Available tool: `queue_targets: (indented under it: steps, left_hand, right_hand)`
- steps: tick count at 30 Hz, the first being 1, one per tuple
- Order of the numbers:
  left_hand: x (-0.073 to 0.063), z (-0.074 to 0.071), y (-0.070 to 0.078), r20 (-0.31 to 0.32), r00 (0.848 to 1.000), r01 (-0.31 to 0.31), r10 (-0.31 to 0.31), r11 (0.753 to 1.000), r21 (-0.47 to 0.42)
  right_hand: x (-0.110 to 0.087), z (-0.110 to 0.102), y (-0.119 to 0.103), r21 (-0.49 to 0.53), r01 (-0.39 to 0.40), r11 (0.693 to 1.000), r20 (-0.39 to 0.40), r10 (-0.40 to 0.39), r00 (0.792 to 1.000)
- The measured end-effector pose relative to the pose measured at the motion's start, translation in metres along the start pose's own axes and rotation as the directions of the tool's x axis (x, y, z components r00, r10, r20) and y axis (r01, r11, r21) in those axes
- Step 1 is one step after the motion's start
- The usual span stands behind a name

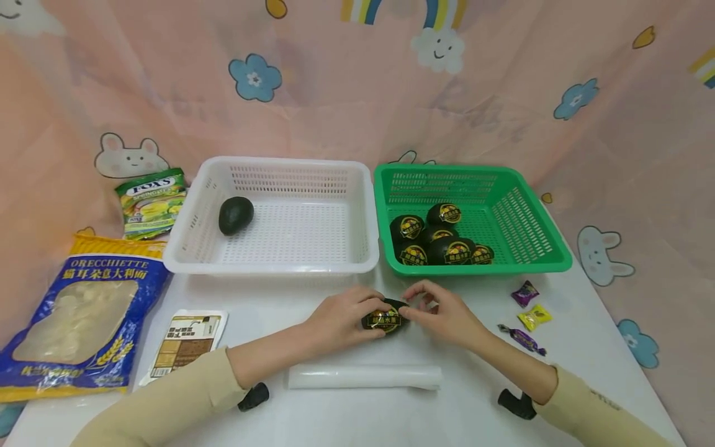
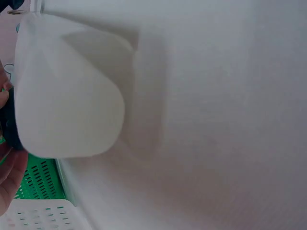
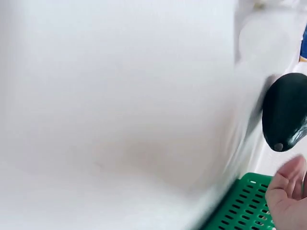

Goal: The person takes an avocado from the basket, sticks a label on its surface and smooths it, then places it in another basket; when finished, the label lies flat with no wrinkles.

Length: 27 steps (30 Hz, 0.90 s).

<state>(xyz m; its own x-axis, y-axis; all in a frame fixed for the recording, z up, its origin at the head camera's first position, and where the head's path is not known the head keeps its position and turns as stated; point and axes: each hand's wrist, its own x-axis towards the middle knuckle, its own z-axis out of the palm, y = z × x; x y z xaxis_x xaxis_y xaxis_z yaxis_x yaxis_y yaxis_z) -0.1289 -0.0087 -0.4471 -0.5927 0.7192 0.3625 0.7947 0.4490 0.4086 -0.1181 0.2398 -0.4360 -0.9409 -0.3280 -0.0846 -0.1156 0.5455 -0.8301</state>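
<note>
A dark avocado [image 1: 385, 315] with a black and gold label lies sideways over the white table, in front of the two baskets. My left hand [image 1: 349, 315] grips it from the left, thumb on the near side and fingers on the far side. At its right end is my right hand [image 1: 445, 312], fingers loosely bent, thumb tip right by the label's edge. In the right wrist view, the fingers of the right hand [image 3: 289, 191] stand a little apart from the avocado's stem end [image 3: 283, 115]. The left wrist view shows the avocado [image 2: 9, 120] only at its edge.
Behind are a white basket [image 1: 270, 269] holding one unlabelled avocado [image 1: 236, 215] and a green basket [image 1: 475, 269] with several labelled avocados. A white roll [image 1: 364, 377] lies in front. Left are a pasta bag [image 1: 84, 316], sweets bag [image 1: 152, 203] and flat pack [image 1: 187, 341]; right, wrapped candies [image 1: 534, 316].
</note>
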Motion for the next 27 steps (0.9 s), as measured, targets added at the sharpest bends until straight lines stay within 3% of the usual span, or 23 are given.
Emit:
queue_targets:
  steps: [2, 5, 8, 11, 13, 16, 19, 23, 27]
  left_hand:
    - [0.001, 0.001, 0.0, 0.008, 1.0, 0.008, -0.009, 1.0, 0.004]
    - [0.003, 0.003, 0.0, 0.035, 0.999, 0.016, -0.016, 1.0, 0.018]
    - [0.005, 0.005, 0.001, 0.074, 0.997, 0.027, -0.03, 0.999, 0.039]
    - [0.007, 0.006, 0.0, 0.111, 0.993, 0.046, -0.051, 0.998, 0.039]
    - [0.007, 0.004, 0.001, 0.126, 0.99, 0.064, -0.066, 0.998, 0.018]
    - [0.011, -0.004, 0.004, 0.136, 0.988, 0.078, -0.068, 0.994, -0.071]
    - [0.03, -0.023, 0.009, 0.096, 0.995, 0.037, -0.02, 0.983, -0.182]
    - [0.079, -0.057, 0.011, 0.023, 1.0, 0.006, -0.001, 0.977, -0.214]
    - [0.133, -0.077, -0.004, 0.062, 0.995, 0.092, -0.083, 0.985, -0.149]
  right_hand:
    - [-0.006, -0.007, 0.001, 0.186, -0.126, 0.974, -0.043, 0.136, 0.99]
    - [-0.012, -0.018, 0.001, 0.467, -0.258, 0.846, -0.073, 0.327, 0.942]
    - [-0.015, -0.028, 0.001, 0.635, -0.275, 0.721, -0.084, 0.419, 0.904]
    - [-0.014, -0.034, 0.002, 0.717, -0.249, 0.651, -0.093, 0.444, 0.891]
    - [-0.013, -0.037, 0.003, 0.735, -0.237, 0.636, -0.098, 0.444, 0.891]
    - [-0.011, -0.038, 0.005, 0.733, -0.237, 0.637, -0.094, 0.441, 0.892]
    - [-0.011, -0.038, 0.007, 0.721, -0.236, 0.652, -0.099, 0.434, 0.895]
    - [-0.011, -0.038, 0.01, 0.698, -0.236, 0.676, -0.117, 0.432, 0.894]
    - [-0.01, -0.038, 0.013, 0.669, -0.26, 0.696, -0.124, 0.449, 0.885]
